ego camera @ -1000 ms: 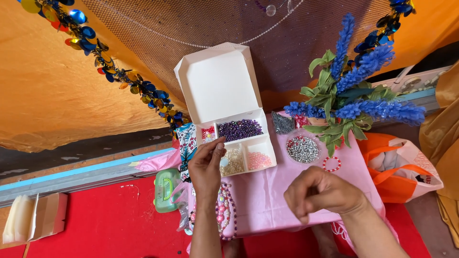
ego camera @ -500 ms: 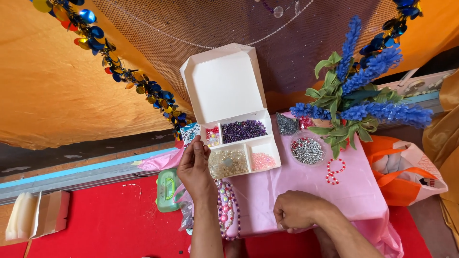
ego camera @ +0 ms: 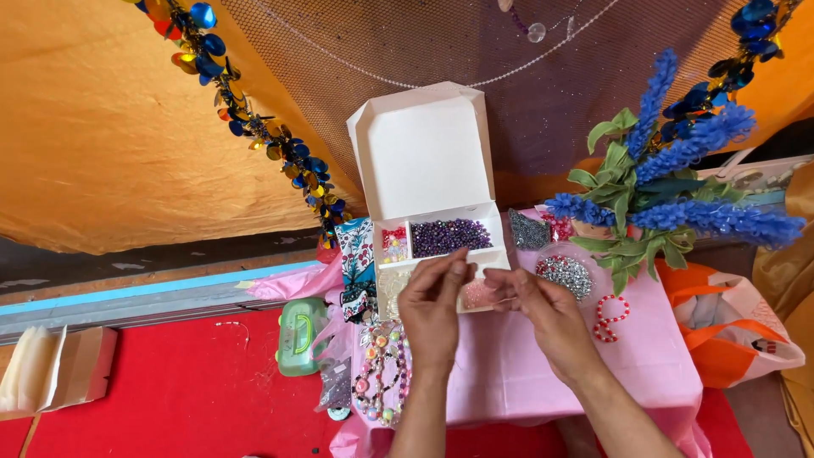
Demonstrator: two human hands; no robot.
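A white cardboard box (ego camera: 422, 144) stands open on a pink cloth-covered table (ego camera: 526, 377). Its compartments hold purple beads (ego camera: 449, 236), red beads (ego camera: 393, 241) and pink beads (ego camera: 475, 295). My left hand (ego camera: 431, 312) and my right hand (ego camera: 547, 321) meet just over the box's front edge. Both have thumb and fingertips pinched together, tips almost touching. Whatever is between the fingers is too small to make out. A round clear dish of silver beads (ego camera: 565, 273) sits right of the box, close to my right hand.
Blue artificial flowers (ego camera: 670, 191) rise at the table's right. A red-and-white bead loop (ego camera: 607, 317) lies by the dish. Beaded strands (ego camera: 378, 373) and a green container (ego camera: 298, 337) sit at the left edge. An orange bag (ego camera: 733, 335) is at the right, on the red floor (ego camera: 170, 399).
My left hand came out of the box's compartments toward the middle. My right hand rose from the table's front edge to meet it.
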